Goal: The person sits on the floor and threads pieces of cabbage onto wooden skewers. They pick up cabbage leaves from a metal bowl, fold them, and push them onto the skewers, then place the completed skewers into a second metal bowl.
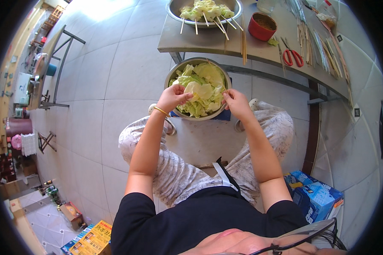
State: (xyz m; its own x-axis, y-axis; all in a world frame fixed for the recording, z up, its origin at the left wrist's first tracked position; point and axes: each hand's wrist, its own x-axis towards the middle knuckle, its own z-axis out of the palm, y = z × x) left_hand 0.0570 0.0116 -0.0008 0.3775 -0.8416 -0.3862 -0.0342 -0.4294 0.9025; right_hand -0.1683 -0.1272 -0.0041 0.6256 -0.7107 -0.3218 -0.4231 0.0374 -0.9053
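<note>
Between my knees stands a round metal basin [168, 77] filled with torn cabbage leaves [196, 110]. My left hand [175, 97], with a gold-coloured bangle on its wrist, pinches a pale cabbage leaf [201, 91] above the heap. At the basin's right rim is my right hand [235, 101]. Its thumb and forefinger are closed on a thin stick, seemingly a bamboo skewer [224, 90], whose full length is hard to make out. On the metal table ahead, a second basin [172, 16] holds cabbage pieces threaded on skewers [207, 11], their bare ends over the rim.
The metal table [204, 41] also bears loose skewers [244, 44], a red container [258, 28], red-handled scissors [292, 57] and bundled skewers [303, 41]. Blue cartons [316, 194] sit behind me at right; a yellow carton [94, 239] lies behind at left. A folding stool [46, 142] stands leftward.
</note>
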